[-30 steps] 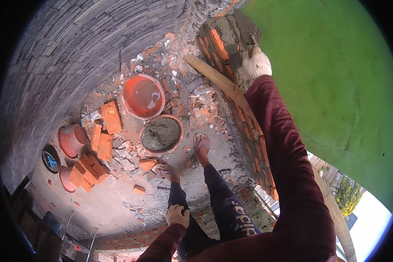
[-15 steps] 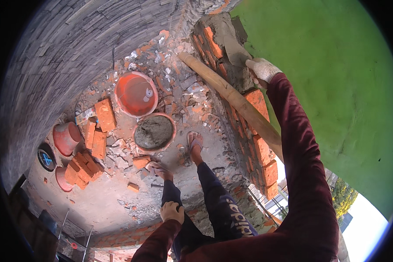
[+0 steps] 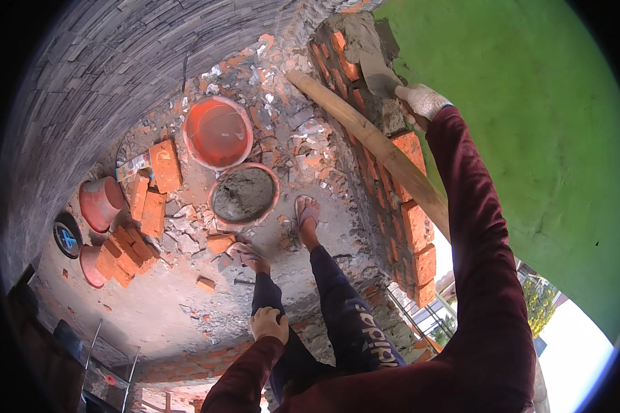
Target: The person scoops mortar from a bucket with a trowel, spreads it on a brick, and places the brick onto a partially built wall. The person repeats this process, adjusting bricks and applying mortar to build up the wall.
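Right hand: gloved right hand [image 3: 422, 102] closed around the handle of a trowel [image 3: 379, 74]; handle hidden.
Trowel: blade lies on mortar atop the brick wall [image 3: 410, 213].
Left hand: bare left hand [image 3: 269, 323] rests on the thigh, fingers loosely curled, holding nothing.
Floor: mortar pan [image 3: 243, 195] beside the feet.

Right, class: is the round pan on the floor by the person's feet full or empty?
Partly full: the round pan holds grey mortar across its bottom, with the orange rim showing above it.

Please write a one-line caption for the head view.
Gloved right hand holds trowel on brick wall; left hand rests on thigh.
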Demonstrator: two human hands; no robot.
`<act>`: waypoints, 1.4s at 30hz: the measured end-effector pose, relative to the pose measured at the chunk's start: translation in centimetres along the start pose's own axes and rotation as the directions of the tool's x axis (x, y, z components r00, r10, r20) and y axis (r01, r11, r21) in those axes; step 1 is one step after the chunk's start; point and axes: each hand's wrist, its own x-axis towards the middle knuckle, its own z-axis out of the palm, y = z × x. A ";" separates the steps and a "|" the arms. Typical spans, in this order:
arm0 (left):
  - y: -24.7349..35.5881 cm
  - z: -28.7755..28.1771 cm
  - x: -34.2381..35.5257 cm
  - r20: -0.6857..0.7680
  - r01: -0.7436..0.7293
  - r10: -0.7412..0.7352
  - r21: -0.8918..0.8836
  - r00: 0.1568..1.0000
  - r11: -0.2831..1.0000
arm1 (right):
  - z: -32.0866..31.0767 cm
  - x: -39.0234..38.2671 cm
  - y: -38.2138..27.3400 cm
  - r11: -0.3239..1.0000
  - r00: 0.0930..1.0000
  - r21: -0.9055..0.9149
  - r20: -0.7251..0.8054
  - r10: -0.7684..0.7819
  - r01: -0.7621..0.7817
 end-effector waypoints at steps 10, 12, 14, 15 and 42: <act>-1.3 1.2 -1.6 0.058 0.033 -0.031 -0.037 0.998 0.999 | 12.7 -12.7 5.9 0.746 0.890 -0.557 -0.027 -0.455 0.365; -1.0 0.7 -1.6 0.115 0.056 -0.053 -0.021 0.992 0.998 | 19.1 -12.8 7.1 0.684 0.945 -0.657 0.159 -0.285 0.316; -1.3 0.5 -1.6 0.067 0.045 -0.044 -0.014 0.997 0.999 | 25.4 -10.4 8.1 0.553 0.921 -0.739 0.269 -0.281 0.385; -1.6 0.4 -1.7 0.034 0.028 -0.028 -0.008 0.999 1.000 | 28.5 -7.9 10.2 0.499 0.880 -0.737 0.292 -0.374 0.456; -4.5 1.1 -3.4 0.058 0.027 -0.023 -0.082 0.998 0.996 | 46.3 3.1 15.1 0.962 0.761 -0.069 0.628 -0.163 0.264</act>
